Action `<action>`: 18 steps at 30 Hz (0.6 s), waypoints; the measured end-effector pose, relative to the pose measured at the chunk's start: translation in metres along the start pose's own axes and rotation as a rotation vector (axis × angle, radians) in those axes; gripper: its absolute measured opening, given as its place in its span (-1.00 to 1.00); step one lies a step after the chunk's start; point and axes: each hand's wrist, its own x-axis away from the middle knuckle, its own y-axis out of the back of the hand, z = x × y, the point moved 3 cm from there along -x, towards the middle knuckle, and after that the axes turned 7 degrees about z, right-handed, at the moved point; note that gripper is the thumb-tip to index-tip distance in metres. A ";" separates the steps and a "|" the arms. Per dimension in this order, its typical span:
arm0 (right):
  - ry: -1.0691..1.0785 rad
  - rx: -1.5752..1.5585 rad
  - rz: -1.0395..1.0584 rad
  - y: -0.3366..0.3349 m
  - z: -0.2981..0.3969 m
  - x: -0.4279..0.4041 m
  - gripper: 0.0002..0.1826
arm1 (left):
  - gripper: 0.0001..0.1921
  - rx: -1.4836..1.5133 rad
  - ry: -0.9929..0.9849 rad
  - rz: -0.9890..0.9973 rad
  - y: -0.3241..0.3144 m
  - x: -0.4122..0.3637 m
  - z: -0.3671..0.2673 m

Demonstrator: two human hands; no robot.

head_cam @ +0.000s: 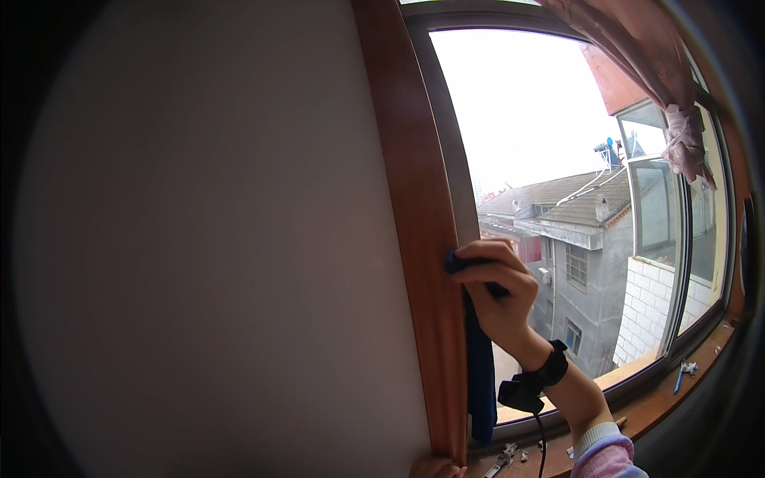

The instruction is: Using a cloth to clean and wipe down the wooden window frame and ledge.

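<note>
My right hand [499, 287] grips a dark blue cloth [483, 382], a bunched end of it pressed to the reddish-brown wooden window casing [421, 239]. The rest of the cloth hangs below the hand along the casing's inner edge. A black strap with a small box and a cable [541, 376] circles my right wrist. At the bottom edge of the view, part of my left hand [439, 468] lies at the foot of the casing. Most of that hand is cut off, so its grip cannot be made out.
Crumpled white scraps [510, 451], a flat light-coloured tool [495, 467] and a blue pen-like stick [678, 377] lie on the wooden windowsill [654, 412]. A knotted pink curtain [684, 137] hangs at right before the dark-framed window. A plain wall [209, 239] fills the left side.
</note>
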 end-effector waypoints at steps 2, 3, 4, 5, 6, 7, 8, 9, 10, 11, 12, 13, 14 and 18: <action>-0.007 0.041 -0.019 0.000 -0.012 -0.034 -0.83 | -0.79 0.013 -0.055 0.067 0.002 -0.004 0.005; -0.023 0.075 -0.026 -0.002 -0.016 -0.052 -0.87 | -0.79 0.035 -0.063 0.070 0.002 -0.003 0.010; -0.040 0.095 -0.032 -0.001 -0.017 -0.070 -0.88 | -0.82 0.071 -0.020 0.161 -0.001 -0.001 0.013; -0.056 0.117 -0.039 -0.001 -0.019 -0.087 -0.88 | -0.84 0.105 0.021 0.254 -0.005 0.002 0.017; -0.012 0.119 -0.045 -0.002 -0.024 -0.102 -0.88 | -0.84 0.128 0.009 0.259 -0.009 0.008 0.019; 0.030 0.118 -0.051 -0.006 -0.028 -0.115 -0.87 | -0.85 0.195 0.036 0.260 -0.014 0.014 0.024; 0.011 0.075 -0.048 -0.009 -0.031 -0.126 -0.85 | -0.87 0.260 0.062 0.262 -0.017 0.019 0.029; 0.028 0.161 -0.051 -0.010 -0.032 -0.136 -0.86 | -0.87 0.280 0.050 0.270 -0.012 0.015 0.030; -0.022 0.167 -0.083 -0.010 -0.036 -0.143 -0.86 | -0.87 0.249 -0.018 0.254 -0.003 0.005 0.028; -0.070 0.171 -0.117 -0.011 -0.038 -0.148 -0.85 | -0.88 0.216 -0.087 0.236 0.003 -0.001 0.026; -0.066 0.193 -0.115 -0.012 -0.040 -0.149 -0.85 | -0.88 0.232 -0.102 0.238 0.004 -0.001 0.026; -0.033 0.211 -0.144 -0.013 -0.043 -0.150 -0.85 | -0.89 0.226 -0.106 0.282 0.003 0.000 0.027; 0.003 0.228 -0.173 -0.011 -0.044 -0.152 -0.84 | -0.89 0.216 -0.110 0.325 0.001 0.001 0.028; -0.130 0.213 -0.136 -0.016 -0.039 -0.149 -0.85 | -0.89 0.219 -0.173 0.163 -0.009 0.018 0.037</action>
